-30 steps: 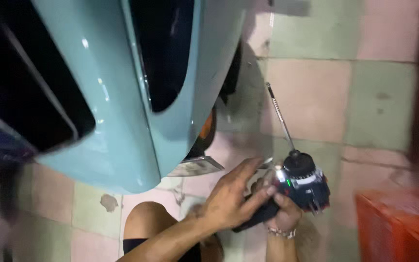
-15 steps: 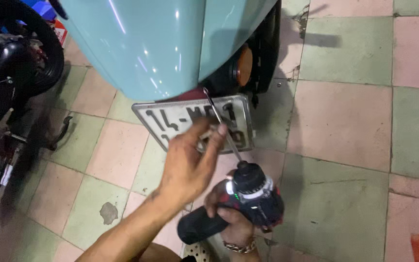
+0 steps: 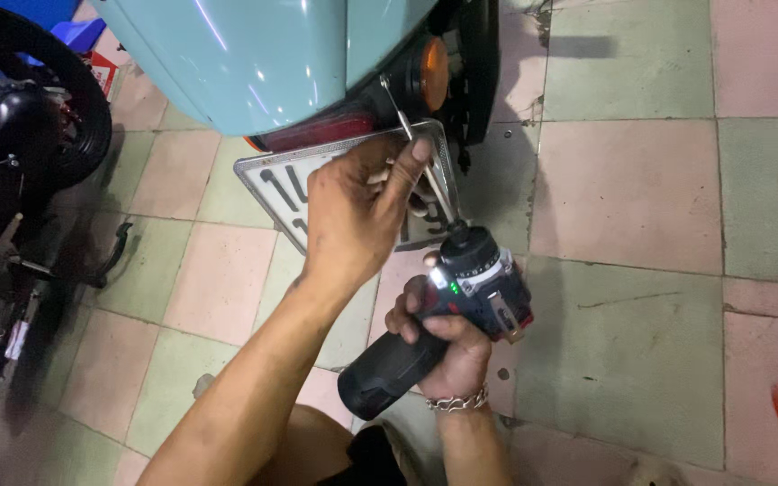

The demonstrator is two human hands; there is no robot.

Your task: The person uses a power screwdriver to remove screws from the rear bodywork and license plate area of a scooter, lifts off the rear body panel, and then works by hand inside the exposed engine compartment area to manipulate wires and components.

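Seen from above: right hand [image 3: 447, 346] wrapped tight around the handle of a dark cordless drill [image 3: 447, 310], near centre over a tiled floor [image 3: 623, 207]. Left hand [image 3: 357, 211] just beyond, fingers pinched around the drill's long thin bit [image 3: 420, 153], in front of a tilted number plate [image 3: 281, 184] beneath the pale blue scooter body [image 3: 263, 54]. Orange indicator lamp [image 3: 434, 72] farther right.

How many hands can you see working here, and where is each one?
2. The left hand steadies the long bit by the number plate; the right hand holds the cordless drill lower down. No others show.
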